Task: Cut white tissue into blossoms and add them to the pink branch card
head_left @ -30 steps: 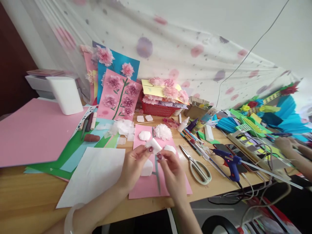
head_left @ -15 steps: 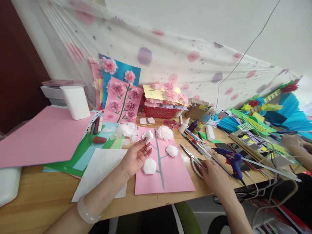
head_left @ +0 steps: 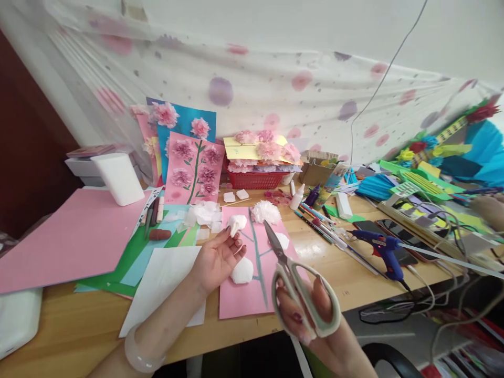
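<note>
My left hand (head_left: 218,256) pinches a small folded wad of white tissue paper (head_left: 235,224) over the top left of a pink card (head_left: 263,273). That card carries a painted grey-green stem and several white tissue flowers, one fluffy (head_left: 265,211) and one flat (head_left: 241,270). My right hand (head_left: 315,320) grips the white handles of a pair of scissors (head_left: 294,278) near the table's front edge, with the blades shut and pointing up and left toward the tissue.
A blue glue gun (head_left: 384,251) and cables lie to the right, beside pens and a phone. A red basket (head_left: 254,178) of tissue flowers stands at the back. Pink, green and white sheets (head_left: 74,236) lie on the left. Another person's hand (head_left: 488,209) shows at far right.
My right hand left the tissue, reached right to the scissors on the table, picked them up and brought them in front of me. My left hand kept the tissue wad raised.
</note>
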`<state>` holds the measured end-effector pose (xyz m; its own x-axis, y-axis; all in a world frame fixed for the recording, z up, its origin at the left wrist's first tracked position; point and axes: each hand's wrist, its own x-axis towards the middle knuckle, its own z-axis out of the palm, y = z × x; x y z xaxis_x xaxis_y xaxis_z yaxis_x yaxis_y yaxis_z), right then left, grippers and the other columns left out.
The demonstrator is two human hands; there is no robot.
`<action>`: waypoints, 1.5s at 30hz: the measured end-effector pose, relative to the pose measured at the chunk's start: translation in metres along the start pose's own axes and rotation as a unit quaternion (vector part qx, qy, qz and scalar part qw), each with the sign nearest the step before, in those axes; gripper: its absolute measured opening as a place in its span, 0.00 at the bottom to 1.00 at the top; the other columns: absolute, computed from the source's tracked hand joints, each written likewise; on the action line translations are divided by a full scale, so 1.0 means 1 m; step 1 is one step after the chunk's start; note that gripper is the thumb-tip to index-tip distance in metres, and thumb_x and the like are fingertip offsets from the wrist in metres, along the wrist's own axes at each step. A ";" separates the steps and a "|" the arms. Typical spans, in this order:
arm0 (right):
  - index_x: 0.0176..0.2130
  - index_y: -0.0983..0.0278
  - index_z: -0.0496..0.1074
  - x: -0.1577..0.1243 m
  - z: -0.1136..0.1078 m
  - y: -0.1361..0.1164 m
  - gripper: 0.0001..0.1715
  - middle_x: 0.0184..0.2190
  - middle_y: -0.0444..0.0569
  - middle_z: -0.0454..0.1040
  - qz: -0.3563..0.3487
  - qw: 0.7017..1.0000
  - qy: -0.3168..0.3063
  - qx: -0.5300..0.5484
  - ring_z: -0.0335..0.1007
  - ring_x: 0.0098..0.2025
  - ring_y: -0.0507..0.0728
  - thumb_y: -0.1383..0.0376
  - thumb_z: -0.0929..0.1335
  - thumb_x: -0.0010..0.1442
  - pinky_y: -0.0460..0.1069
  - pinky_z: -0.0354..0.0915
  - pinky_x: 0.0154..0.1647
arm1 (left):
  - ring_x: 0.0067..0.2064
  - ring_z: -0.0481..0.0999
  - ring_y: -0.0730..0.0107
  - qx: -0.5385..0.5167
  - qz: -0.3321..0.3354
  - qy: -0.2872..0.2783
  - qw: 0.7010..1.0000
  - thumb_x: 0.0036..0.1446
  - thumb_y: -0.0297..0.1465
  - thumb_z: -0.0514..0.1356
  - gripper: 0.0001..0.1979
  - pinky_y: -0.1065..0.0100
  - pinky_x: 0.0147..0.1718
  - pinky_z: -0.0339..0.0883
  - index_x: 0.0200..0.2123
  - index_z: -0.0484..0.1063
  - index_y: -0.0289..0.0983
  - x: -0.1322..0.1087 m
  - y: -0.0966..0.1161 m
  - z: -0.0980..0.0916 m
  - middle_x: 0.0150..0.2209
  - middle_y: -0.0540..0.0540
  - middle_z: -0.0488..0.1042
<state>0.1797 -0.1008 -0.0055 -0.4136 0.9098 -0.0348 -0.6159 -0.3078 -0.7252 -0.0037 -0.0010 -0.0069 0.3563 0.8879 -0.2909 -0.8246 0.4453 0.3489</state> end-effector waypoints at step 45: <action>0.41 0.70 0.70 0.004 0.008 0.005 0.46 0.24 0.47 0.64 0.049 0.983 -0.172 -0.031 0.61 0.22 0.52 0.32 0.60 0.49 0.47 0.60 0.25 | 0.29 0.65 0.73 0.282 0.095 -0.110 0.948 0.52 0.32 0.65 0.07 0.69 0.33 0.60 0.29 0.76 0.33 -0.005 -0.008 -0.006 0.26 0.47 0.70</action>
<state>0.1697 -0.1006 -0.0036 -0.6774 0.7256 0.1208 -0.5248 -0.3617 -0.7706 -0.0017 -0.0096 -0.0132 0.3585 0.9335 -0.0042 -0.5394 0.2109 0.8153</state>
